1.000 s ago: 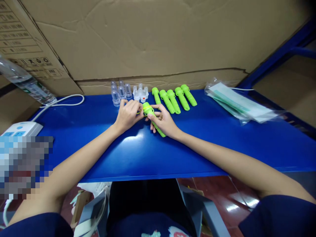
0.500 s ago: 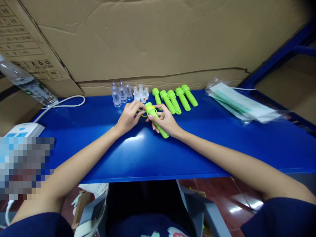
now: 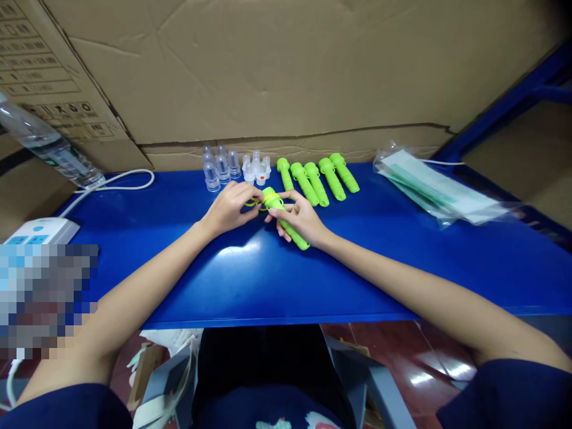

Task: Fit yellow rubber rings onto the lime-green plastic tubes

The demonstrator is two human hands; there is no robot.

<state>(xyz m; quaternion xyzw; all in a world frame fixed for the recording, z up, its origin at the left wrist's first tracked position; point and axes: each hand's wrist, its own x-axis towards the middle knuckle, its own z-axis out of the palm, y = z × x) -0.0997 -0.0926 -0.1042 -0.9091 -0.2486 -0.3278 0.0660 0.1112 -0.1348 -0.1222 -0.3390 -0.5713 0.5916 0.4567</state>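
My right hand (image 3: pixel 300 218) grips a bright green plastic tube (image 3: pixel 286 219) that lies slanted on the blue table (image 3: pixel 339 262), its wide head pointing away from me. My left hand (image 3: pixel 229 205) pinches a thin yellow-green loop (image 3: pixel 252 202) at the tube's head, fingers closed. Just behind, several more green tubes (image 3: pixel 318 179) lie in a row. Left of them stand small clear caps (image 3: pixel 218 165) and a cluster of white fittings (image 3: pixel 256 168).
A clear bag with white and green sheets (image 3: pixel 435 187) lies at the right. At the left are a white power strip (image 3: pixel 38 229) with its cable (image 3: pixel 111 182) and a lying water bottle (image 3: pixel 49 149). Cardboard boxes (image 3: pixel 286 77) wall off the back.
Both hands stay on the green tube; the fingers have shifted slightly around its head. The view itself moved a little.
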